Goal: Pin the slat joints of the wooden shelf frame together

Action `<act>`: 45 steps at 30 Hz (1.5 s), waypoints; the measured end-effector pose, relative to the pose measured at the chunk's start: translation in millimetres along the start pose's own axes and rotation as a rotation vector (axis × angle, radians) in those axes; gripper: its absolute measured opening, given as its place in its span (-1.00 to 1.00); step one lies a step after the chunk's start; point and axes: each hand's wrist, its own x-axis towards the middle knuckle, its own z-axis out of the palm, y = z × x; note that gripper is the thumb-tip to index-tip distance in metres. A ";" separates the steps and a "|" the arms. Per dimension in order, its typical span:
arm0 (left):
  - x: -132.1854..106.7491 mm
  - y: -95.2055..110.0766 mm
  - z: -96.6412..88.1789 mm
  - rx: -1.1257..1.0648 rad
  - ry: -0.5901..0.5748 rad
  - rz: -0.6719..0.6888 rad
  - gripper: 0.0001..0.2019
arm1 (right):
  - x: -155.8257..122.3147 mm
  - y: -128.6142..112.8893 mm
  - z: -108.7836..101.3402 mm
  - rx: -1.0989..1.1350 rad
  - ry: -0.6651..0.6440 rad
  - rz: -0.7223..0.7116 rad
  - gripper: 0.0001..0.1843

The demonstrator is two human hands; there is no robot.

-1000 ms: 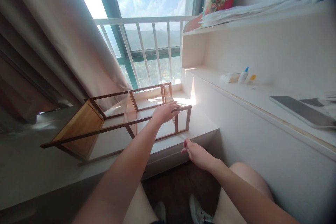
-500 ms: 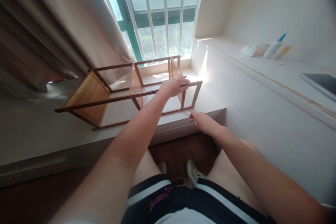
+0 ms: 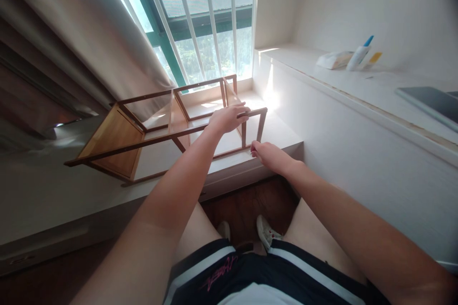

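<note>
A brown wooden shelf rack lies on its side on the white window ledge, with its panels standing across the frame. My left hand grips its upper near rail close to the right end, fingers over the wood. Lower and to the right, my right hand is closed, fingertips pinched together at the rack's lower right corner. Whatever is between those fingers, if anything, is too small to make out. It also cannot be told whether they touch the lower rail.
Beyond the rack is a barred window, with a grey-beige curtain on the left. A white counter on the right carries a white tube with a blue tip, a packet and a dark flat device.
My right hand has moved up and closer to the rack's lower right corner. The left hand keeps its hold on the rail. The whole view has shifted slightly.
</note>
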 end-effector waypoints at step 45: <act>-2.3 3.2 -3.5 0.024 -0.009 -0.020 -0.65 | 37.1 -9.7 -6.8 0.082 0.823 0.024 -0.75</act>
